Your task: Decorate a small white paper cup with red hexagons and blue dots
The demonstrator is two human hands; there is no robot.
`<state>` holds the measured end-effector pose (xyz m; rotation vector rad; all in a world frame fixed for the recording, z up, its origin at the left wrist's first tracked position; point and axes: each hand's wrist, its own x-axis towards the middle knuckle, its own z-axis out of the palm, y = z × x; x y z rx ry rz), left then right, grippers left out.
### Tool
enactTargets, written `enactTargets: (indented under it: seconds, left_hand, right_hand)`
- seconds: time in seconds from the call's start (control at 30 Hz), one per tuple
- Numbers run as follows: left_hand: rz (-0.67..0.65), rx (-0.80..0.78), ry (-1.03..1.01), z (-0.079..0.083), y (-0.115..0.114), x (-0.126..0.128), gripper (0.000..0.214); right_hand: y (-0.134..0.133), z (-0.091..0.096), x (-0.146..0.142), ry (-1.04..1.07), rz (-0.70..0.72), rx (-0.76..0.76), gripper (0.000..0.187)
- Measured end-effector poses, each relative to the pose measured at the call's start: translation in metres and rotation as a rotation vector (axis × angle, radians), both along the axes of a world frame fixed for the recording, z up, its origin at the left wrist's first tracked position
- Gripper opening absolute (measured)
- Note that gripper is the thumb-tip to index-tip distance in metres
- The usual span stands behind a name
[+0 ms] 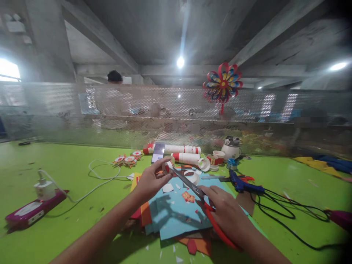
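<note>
My left hand pinches a small red and white paper cup piece between thumb and fingers. In my right hand is a pair of scissors with red handles, its blade tips touching or just beside the cup piece; whether they cut into it I cannot tell. Beneath both hands lies a stack of blue paper sheets, strewn with small paper scraps. A white paper ring rests on the sheets behind the blades, and an orange printed scrap lies below them.
Behind my hands are stacked paper cups, a phone and a white jug. A blue glue gun with a looping black cord lies right. At left sit paper cup crafts and a purple power strip. A perforated screen closes the back.
</note>
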<state>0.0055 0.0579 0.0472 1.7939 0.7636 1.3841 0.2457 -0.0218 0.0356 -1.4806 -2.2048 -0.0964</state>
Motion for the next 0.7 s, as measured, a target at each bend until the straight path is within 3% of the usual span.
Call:
enactTargets:
  seconds: [0.17, 0.53, 0.7]
  left_hand:
    - [0.023, 0.020, -0.022, 0.004, 0.000, 0.006, 0.047]
    - [0.091, 0.030, -0.037, -0.012, -0.008, 0.004, 0.043]
    - [0.090, 0.046, -0.011, -0.013, -0.006, 0.000, 0.059]
  right_hand:
    - [0.000, 0.000, -0.001, 0.021, 0.000, 0.039, 0.035]
    - [-0.001, -0.009, -0.004, -0.081, -0.016, 0.072, 0.045]
    - [-0.001, -0.009, -0.004, -0.091, 0.014, 0.111, 0.046]
